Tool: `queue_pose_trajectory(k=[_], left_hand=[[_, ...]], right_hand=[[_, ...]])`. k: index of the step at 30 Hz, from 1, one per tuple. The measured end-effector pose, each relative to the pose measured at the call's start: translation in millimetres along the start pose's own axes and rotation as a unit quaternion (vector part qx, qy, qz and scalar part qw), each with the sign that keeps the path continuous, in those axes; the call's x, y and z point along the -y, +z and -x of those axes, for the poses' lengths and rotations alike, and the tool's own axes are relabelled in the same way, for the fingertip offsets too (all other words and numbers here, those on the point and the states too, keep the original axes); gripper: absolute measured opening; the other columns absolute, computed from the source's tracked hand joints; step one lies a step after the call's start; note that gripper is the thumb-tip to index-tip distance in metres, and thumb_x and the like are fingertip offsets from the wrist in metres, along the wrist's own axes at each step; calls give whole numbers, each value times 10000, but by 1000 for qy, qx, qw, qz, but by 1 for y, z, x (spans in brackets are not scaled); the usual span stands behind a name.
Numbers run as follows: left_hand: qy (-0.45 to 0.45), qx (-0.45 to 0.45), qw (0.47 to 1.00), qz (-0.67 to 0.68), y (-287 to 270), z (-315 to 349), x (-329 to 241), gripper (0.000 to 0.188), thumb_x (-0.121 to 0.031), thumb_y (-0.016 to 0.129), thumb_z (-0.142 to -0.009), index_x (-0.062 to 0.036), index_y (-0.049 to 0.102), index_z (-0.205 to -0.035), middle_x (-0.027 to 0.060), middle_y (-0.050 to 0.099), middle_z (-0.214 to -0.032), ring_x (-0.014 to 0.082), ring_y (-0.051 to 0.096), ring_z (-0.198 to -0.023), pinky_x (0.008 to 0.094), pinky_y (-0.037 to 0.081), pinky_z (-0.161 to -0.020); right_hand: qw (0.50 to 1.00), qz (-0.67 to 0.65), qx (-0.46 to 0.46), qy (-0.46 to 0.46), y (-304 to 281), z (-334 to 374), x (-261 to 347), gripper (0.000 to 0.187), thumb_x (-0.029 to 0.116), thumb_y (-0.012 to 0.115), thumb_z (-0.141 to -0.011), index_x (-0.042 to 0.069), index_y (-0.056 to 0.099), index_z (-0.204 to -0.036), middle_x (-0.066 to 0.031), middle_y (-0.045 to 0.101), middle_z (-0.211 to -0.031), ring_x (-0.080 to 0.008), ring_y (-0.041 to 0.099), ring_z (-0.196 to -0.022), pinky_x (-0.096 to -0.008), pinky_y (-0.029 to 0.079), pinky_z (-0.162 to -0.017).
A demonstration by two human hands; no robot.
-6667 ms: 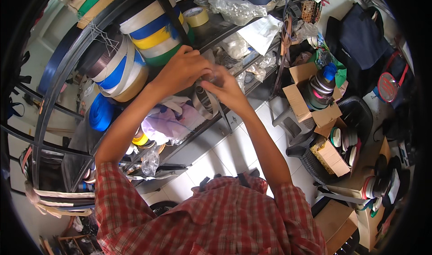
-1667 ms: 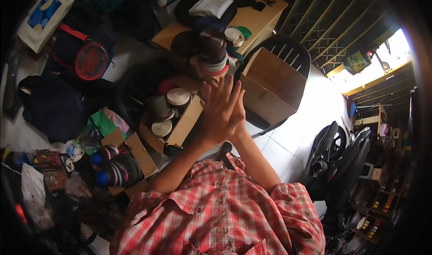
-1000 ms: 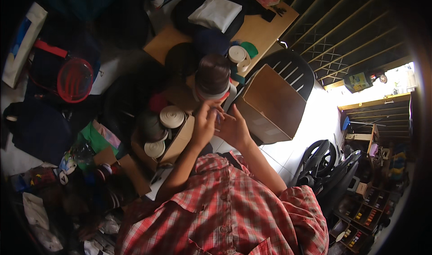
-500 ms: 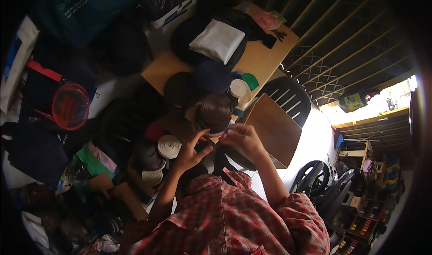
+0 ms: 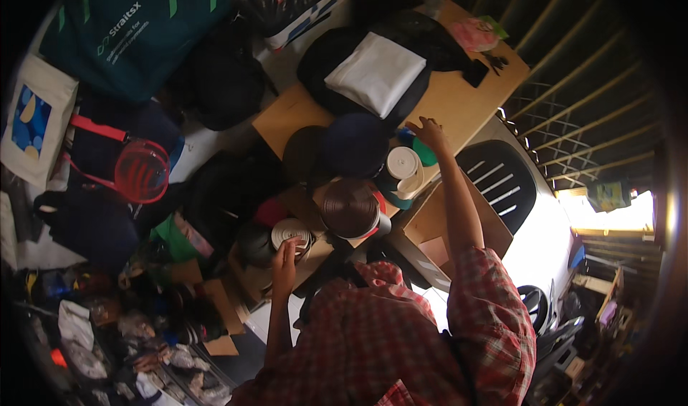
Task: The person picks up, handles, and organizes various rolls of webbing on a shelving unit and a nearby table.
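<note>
The shirt is checked in red and white; the left coiled roll is cream, the large middle roll dark brown and the small roll green. The packet is white and the tabletop tan, while the dark green bag carries brighter green bars.

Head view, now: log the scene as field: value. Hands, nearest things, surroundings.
left hand: left hand, fingers raised at the white roll; contact unclear
right hand: right hand, arm extended over the wooden table, beside the green roll; whether it holds anything is unclear
on table: white package atop a dark item
nearer the body: wide brown roll, between the hands in the view
right side: open cardboard box, by a black slotted chair back
</note>
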State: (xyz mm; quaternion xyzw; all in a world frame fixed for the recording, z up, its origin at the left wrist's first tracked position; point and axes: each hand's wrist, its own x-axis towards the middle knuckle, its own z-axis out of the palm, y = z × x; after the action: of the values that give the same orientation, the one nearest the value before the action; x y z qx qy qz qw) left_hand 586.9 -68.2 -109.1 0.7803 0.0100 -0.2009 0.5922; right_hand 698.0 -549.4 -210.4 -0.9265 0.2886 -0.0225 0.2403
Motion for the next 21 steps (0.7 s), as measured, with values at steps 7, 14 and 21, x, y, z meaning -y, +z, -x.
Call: queue_pose_trajectory(k=[7,14,21], left_hand=[[-16,-38,999,-9,41,8,8,331,-244,399,-1008,-11,590,-1144,80,663,-1003,135,607,-856,271,446,-768],[11,-60,998,-33,60,-13,-22,325,-234,415,-1006,13,583,-1132,78,661,-991,132,603,-836,261,454,-731],[37,-38,996,-71,55,-132,-74,398,-328,512,-962,9,578,-1164,102,669,-1007,165,644,-859,262,495,-733]], right_hand=[[905,-356,225,50,3,5,26,550,505,519,-896,11,629,-1112,-181,674,-985,-360,674,-755,-405,549,-560],[998,-54,8,-35,28,42,86,784,611,659,-751,-76,575,-1119,-279,641,-953,-414,632,-950,-440,532,-782],[980,-173,88,34,21,39,84,754,522,762,-686,-90,548,-1071,-309,581,-1094,-433,572,-1053,-464,462,-892]])
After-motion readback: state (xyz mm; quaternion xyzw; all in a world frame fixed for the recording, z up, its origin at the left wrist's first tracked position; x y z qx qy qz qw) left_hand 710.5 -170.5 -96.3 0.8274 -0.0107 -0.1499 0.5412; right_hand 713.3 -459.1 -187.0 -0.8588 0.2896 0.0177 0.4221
